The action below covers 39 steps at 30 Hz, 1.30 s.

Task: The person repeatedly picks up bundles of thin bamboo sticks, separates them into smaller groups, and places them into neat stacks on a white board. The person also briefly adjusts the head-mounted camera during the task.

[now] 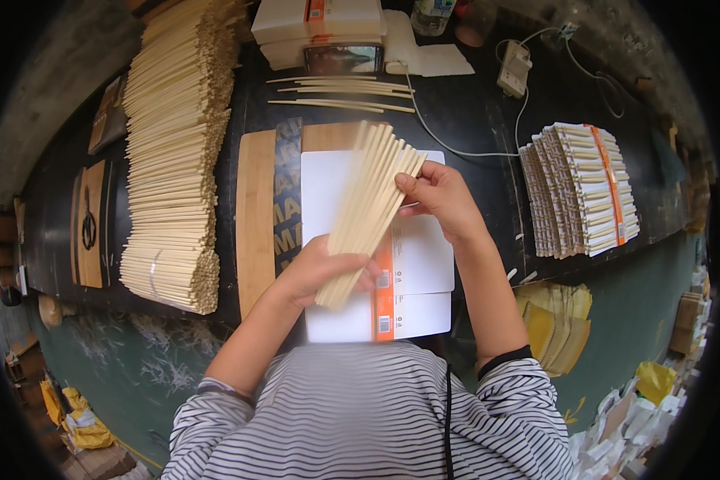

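Observation:
A fanned bundle of pale wooden chopsticks point(369, 207) slants up and to the right in front of me. My left hand point(321, 270) grips its lower part and is slightly blurred. At the upper right edge of the bundle, my right hand point(435, 195) pinches a stick between thumb and fingers. Beneath both hands lie white cards point(330, 324) with an orange printed band, two of them overlapping. They rest partly on a bamboo board point(255, 210) crossed by a strip of dark printed tape point(288, 186).
A long pile of chopsticks point(168, 168) fills the left side. Carded chopstick packs point(603, 186) are stacked at right. Several loose sticks point(342, 90) lie beyond the board, near a phone point(344, 59). A white cable point(450, 151) runs to a power strip point(515, 69). Scissors point(88, 219) lie far left.

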Each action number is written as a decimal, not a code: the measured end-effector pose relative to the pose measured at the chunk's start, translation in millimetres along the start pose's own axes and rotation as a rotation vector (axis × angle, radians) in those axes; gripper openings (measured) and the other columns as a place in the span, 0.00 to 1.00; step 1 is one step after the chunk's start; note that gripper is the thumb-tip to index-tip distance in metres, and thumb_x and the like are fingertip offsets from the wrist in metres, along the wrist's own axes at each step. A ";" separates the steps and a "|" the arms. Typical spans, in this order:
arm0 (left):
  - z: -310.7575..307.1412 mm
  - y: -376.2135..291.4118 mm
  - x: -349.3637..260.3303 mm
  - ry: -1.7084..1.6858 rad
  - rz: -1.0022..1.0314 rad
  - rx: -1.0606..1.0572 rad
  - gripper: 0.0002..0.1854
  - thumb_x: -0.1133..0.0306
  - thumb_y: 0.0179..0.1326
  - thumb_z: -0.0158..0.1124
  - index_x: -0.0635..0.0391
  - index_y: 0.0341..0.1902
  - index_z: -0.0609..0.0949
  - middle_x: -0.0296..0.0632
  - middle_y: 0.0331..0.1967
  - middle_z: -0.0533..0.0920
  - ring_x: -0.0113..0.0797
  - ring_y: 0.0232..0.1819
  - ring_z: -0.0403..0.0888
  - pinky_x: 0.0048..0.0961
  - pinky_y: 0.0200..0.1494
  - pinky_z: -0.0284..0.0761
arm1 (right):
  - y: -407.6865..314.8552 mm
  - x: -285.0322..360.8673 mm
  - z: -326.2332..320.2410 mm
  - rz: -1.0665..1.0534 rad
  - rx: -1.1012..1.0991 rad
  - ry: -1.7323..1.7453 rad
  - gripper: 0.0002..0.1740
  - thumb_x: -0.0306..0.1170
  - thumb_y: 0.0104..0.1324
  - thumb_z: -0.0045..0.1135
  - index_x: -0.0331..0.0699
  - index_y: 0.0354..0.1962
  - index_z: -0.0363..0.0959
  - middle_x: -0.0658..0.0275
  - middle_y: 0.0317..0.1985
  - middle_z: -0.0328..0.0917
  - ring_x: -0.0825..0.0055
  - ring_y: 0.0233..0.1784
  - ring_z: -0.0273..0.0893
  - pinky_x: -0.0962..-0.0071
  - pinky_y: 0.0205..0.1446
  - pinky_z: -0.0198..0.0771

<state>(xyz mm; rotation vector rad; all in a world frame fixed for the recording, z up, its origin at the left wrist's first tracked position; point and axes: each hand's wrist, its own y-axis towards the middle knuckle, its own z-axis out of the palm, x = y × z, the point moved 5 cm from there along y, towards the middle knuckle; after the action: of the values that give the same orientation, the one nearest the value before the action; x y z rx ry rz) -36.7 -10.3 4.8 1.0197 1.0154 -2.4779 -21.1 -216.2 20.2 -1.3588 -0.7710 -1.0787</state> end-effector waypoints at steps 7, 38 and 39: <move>-10.3 -4.3 6.1 0.042 -0.028 -0.100 0.20 0.71 0.62 0.63 0.70 0.55 0.74 0.53 0.39 0.85 0.37 0.37 0.86 0.29 0.41 0.84 | -10.9 -1.1 2.0 0.048 -0.005 0.133 0.18 0.33 0.68 0.60 0.26 0.47 0.73 0.55 0.40 0.84 0.69 0.42 0.85 0.76 0.47 0.81; -18.2 39.2 -34.5 -0.050 0.297 -0.464 0.17 0.74 0.62 0.58 0.71 0.51 0.72 0.54 0.38 0.84 0.41 0.38 0.87 0.32 0.39 0.86 | -34.4 12.9 -123.2 -0.554 -0.687 0.353 0.29 0.25 0.70 0.56 0.37 0.66 0.56 0.49 0.49 0.80 0.63 0.46 0.84 0.73 0.41 0.85; -21.5 47.3 -37.7 -0.019 0.305 -0.451 0.17 0.74 0.62 0.57 0.70 0.52 0.73 0.54 0.38 0.84 0.41 0.37 0.87 0.33 0.38 0.86 | -36.0 14.3 -128.5 -0.594 -0.780 0.328 0.29 0.26 0.70 0.55 0.37 0.66 0.56 0.49 0.49 0.80 0.63 0.47 0.84 0.74 0.41 0.84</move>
<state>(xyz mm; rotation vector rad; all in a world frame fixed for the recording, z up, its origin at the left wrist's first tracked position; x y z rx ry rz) 24.0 -29.6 -3.6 0.9194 1.2334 -1.8950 -68.8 -340.9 33.2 -1.5487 -0.5248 -2.1727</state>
